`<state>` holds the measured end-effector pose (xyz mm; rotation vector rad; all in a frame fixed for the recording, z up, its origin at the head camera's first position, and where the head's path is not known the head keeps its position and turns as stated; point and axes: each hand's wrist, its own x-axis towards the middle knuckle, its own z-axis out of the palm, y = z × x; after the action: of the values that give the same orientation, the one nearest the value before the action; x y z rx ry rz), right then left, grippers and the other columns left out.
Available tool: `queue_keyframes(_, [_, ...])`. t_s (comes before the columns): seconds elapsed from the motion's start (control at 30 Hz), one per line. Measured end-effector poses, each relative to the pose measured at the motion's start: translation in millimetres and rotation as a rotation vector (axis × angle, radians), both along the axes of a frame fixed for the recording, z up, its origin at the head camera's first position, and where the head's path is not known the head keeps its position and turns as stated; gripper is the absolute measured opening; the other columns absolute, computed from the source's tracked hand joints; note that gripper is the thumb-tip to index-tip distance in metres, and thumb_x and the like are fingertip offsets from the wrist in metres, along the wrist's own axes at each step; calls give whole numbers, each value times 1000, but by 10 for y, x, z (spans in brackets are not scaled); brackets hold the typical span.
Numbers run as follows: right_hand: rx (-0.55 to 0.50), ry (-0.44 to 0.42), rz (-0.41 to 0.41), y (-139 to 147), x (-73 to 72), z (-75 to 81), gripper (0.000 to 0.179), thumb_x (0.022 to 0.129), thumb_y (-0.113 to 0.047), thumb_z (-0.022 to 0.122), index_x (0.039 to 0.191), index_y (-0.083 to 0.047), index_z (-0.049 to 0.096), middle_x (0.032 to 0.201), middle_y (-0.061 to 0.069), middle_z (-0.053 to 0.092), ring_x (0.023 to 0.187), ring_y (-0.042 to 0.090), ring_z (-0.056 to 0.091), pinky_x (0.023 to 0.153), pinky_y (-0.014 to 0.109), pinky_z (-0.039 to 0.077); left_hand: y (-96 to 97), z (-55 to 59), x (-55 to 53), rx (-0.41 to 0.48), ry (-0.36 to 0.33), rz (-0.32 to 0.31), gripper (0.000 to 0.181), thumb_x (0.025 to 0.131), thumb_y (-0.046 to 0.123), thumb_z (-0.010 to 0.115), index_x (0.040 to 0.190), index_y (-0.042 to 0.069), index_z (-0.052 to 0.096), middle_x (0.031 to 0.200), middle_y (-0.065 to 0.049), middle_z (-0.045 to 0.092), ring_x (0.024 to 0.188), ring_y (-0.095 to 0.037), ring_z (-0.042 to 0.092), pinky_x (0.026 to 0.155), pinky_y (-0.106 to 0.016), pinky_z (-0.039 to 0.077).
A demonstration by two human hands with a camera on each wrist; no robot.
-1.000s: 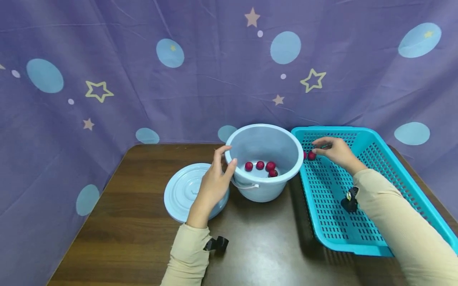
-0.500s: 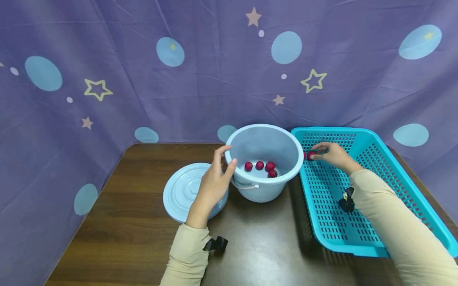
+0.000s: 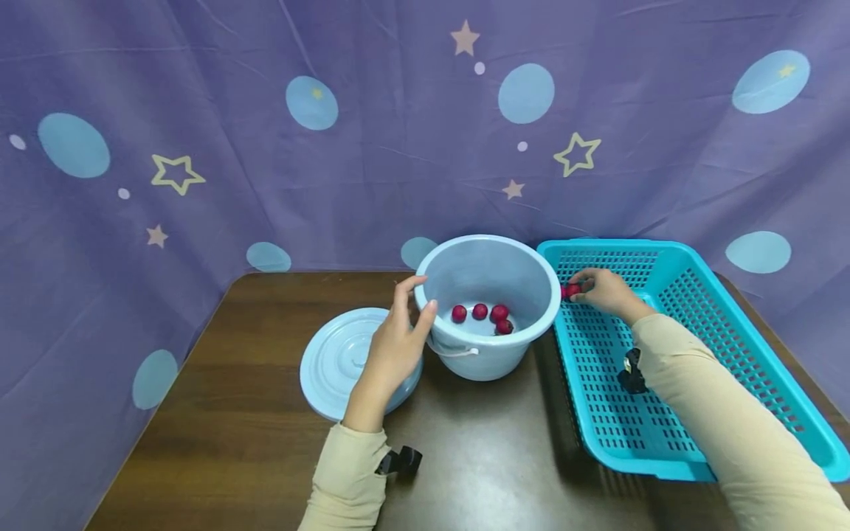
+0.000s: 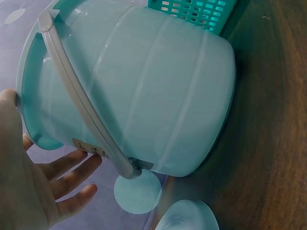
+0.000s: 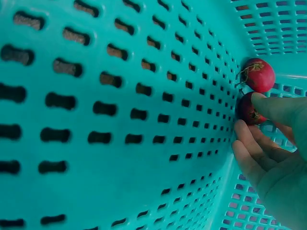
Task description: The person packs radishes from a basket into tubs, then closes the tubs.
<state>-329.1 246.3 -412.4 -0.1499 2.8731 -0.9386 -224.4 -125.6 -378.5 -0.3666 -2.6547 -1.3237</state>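
Note:
A light blue bucket [image 3: 488,354] stands upright on the table with several red radishes [image 3: 479,311] on its bottom. My left hand [image 3: 395,343] touches the left side of its rim, fingers spread and fairly straight; the left wrist view shows this hand [image 4: 38,182] beside the bucket wall and its white handle [image 4: 84,103]. Inside the turquoise basket [image 3: 611,435], my right hand [image 3: 606,293] pinches a radish [image 5: 247,109] between thumb and fingers at the far left corner. Another radish [image 5: 260,75] lies right against it.
A round light blue lid [image 3: 332,365] lies on the brown wooden table [image 3: 219,413], left of the bucket and partly behind my left forearm. The basket stands close on the bucket's right. Behind the table hangs a purple patterned cloth [image 3: 398,147].
My right hand has moved slightly left and down, its fingers closing round the radish in the basket corner. My left hand stays at the bucket rim.

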Motion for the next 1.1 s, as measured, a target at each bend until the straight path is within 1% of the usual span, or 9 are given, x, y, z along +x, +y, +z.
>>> queue_keyframes(0.13, [17, 35, -2, 32, 22, 9, 30, 92, -6, 68, 119, 5, 61, 106, 28, 65, 93, 42, 62, 78, 54, 50, 8, 4, 5, 4, 9, -2, 53, 101, 61, 34, 148, 36, 28, 136, -6, 54, 116, -22, 58, 86, -51, 47])
queue_keyframes(0.23, [31, 60, -5, 62, 51, 45, 26, 92, -6, 67, 116, 3, 62, 106, 28, 66, 92, 41, 63, 77, 53, 50, 23, 10, -1, 6, 14, -9, 54, 102, 60, 35, 148, 34, 29, 135, -7, 55, 115, -21, 58, 87, -51, 47])
queue_keyframes(0.4, [24, 51, 1, 97, 67, 87, 27, 93, -8, 67, 117, 3, 61, 104, 26, 67, 88, 36, 64, 73, 48, 50, 33, 17, -1, 4, 16, -8, 53, 102, 59, 36, 148, 35, 29, 133, -5, 55, 114, -21, 58, 86, -51, 47])
queue_keyframes(0.53, [-13, 18, -1, 122, 86, 135, 31, 95, -12, 65, 120, 5, 58, 104, 27, 66, 85, 34, 64, 69, 44, 51, 20, 19, -12, -2, 17, -12, 54, 101, 60, 35, 149, 34, 28, 133, -5, 55, 113, -22, 59, 84, -51, 48])
queue_keyframes(0.63, [-51, -16, 9, 138, 111, 179, 36, 97, -15, 63, 125, 5, 54, 108, 28, 64, 89, 36, 64, 71, 45, 52, 12, 21, -18, -2, 15, -12, 55, 101, 62, 34, 149, 34, 28, 134, -5, 54, 113, -23, 59, 84, -52, 48])
queue_keyframes(0.77, [-118, -52, 43, 159, 148, 248, 39, 99, -19, 61, 130, 2, 50, 114, 28, 62, 93, 37, 63, 78, 49, 51, 7, 24, -19, 3, 16, -13, 54, 101, 62, 34, 148, 35, 28, 135, -6, 55, 114, -23, 59, 85, -52, 48])
queue_keyframes(0.93, [-181, -52, 95, 166, 230, 387, 39, 100, -25, 62, 129, -1, 51, 116, 27, 62, 97, 39, 62, 85, 50, 52, -2, 14, -19, 2, 14, -13, 53, 102, 60, 34, 148, 36, 27, 136, -7, 55, 116, -22, 59, 86, -53, 47])
queue_keyframes(1.03, [-200, -39, 100, 168, 294, 468, 42, 99, -28, 62, 130, -1, 51, 116, 27, 62, 94, 37, 63, 82, 46, 53, -4, 6, -15, 2, 11, -9, 52, 102, 60, 34, 148, 37, 28, 135, -7, 56, 116, -21, 59, 87, -53, 47])
queue_keyframes(1.1, [-203, -30, 94, 171, 334, 512, 44, 100, -29, 62, 132, -1, 51, 118, 25, 62, 91, 31, 64, 79, 40, 53, -6, -5, -16, 2, 11, -10, 52, 102, 60, 34, 147, 36, 28, 134, -6, 56, 115, -21, 59, 87, -53, 47])
